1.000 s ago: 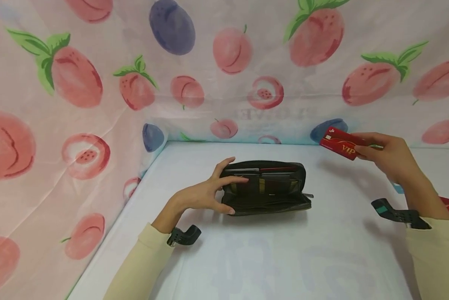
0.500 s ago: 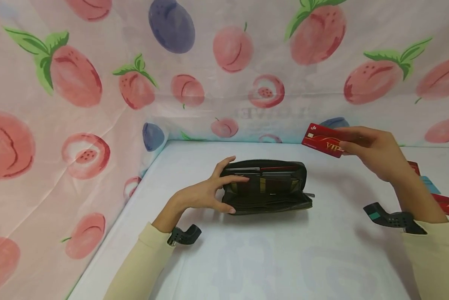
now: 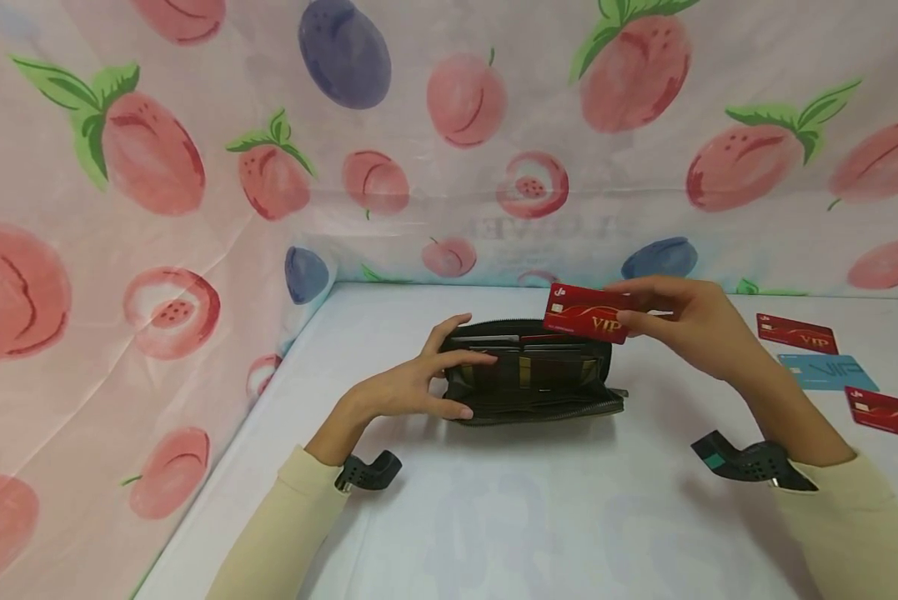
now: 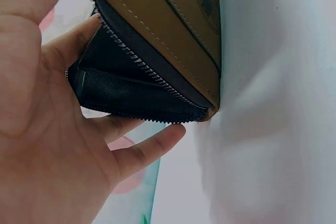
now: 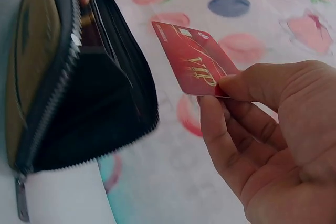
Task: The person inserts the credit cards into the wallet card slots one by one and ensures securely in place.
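Note:
In the head view a dark zip-around wallet (image 3: 527, 387) stands unzipped and spread, cards showing in its slots. My left hand (image 3: 407, 385) grips its left end, thumb at the front edge, one finger reaching inside, others behind. The left wrist view shows that hand (image 4: 68, 114) around the wallet's zippered end, with the brown outer side (image 4: 173, 19) in sight. Between thumb and fingers my right hand (image 3: 692, 321) pinches a red VIP card (image 3: 579, 312), which overlaps the wallet's back right rim. In the right wrist view the card (image 5: 191, 59) is apart from the wallet's mouth (image 5: 100, 103).
On the white tabletop (image 3: 539, 517) to the right lie a red VIP card (image 3: 797, 335), a light blue VIP card (image 3: 831, 372) and another red card (image 3: 891, 412) cut by the frame edge. A fruit-print cloth (image 3: 418, 225) rises behind and to the left.
My right hand has carried the red VIP card leftward and lower, from right of the wallet to over its back right rim. The cards beneath the right arm are uncovered. My left hand stays put.

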`<state>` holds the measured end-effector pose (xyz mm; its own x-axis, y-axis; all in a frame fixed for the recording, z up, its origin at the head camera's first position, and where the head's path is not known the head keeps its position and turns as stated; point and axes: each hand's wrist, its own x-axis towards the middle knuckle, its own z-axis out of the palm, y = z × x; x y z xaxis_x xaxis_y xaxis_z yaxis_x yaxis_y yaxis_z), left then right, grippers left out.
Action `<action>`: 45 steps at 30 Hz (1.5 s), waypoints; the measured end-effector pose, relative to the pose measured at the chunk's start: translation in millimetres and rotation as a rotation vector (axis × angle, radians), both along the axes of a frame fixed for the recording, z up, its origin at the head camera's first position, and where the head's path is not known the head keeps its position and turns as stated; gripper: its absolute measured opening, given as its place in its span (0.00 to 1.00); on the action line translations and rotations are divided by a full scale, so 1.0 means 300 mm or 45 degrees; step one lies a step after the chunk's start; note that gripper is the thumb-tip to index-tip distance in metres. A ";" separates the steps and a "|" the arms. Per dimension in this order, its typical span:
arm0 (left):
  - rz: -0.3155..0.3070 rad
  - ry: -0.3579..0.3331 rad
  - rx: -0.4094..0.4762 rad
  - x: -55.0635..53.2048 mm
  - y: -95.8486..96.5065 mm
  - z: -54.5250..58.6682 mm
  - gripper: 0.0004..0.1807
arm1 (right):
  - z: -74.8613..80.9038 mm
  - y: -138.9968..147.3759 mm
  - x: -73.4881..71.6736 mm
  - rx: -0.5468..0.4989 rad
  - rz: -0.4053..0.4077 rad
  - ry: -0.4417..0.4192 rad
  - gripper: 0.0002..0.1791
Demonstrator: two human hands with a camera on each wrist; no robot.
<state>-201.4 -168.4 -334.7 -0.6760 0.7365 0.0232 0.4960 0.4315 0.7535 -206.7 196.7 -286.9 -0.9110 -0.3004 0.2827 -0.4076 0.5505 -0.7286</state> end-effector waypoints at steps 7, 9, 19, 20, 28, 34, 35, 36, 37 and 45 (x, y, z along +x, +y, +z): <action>0.008 0.002 -0.049 0.004 0.003 0.003 0.39 | -0.014 -0.067 0.024 0.050 0.147 0.077 0.17; 0.003 0.007 -0.065 0.005 0.003 0.004 0.40 | -0.023 -0.084 0.029 0.059 0.194 0.101 0.17; 0.005 -0.008 -0.080 0.007 0.003 0.006 0.41 | -0.058 -0.153 0.053 0.035 0.402 0.168 0.19; 0.004 -0.009 -0.077 0.007 0.003 0.007 0.41 | -0.061 -0.159 0.053 0.035 0.422 0.177 0.19; -0.006 -0.005 -0.066 0.005 0.003 0.006 0.40 | -0.068 -0.185 0.066 0.125 0.506 0.261 0.20; -0.019 0.002 -0.051 0.002 0.004 0.007 0.41 | -0.065 -0.194 0.078 0.133 0.578 0.274 0.17; -0.021 0.003 -0.049 0.002 0.004 0.007 0.41 | -0.065 -0.196 0.079 0.132 0.587 0.277 0.17; -0.022 0.004 -0.045 0.002 0.004 0.007 0.41 | -0.064 -0.198 0.080 0.129 0.598 0.278 0.16; -0.022 0.003 -0.043 0.002 0.003 0.007 0.41 | -0.063 -0.200 0.081 0.129 0.606 0.284 0.16; -0.009 -0.002 -0.058 0.005 0.000 0.005 0.41 | -0.073 -0.220 0.083 0.186 0.651 0.326 0.16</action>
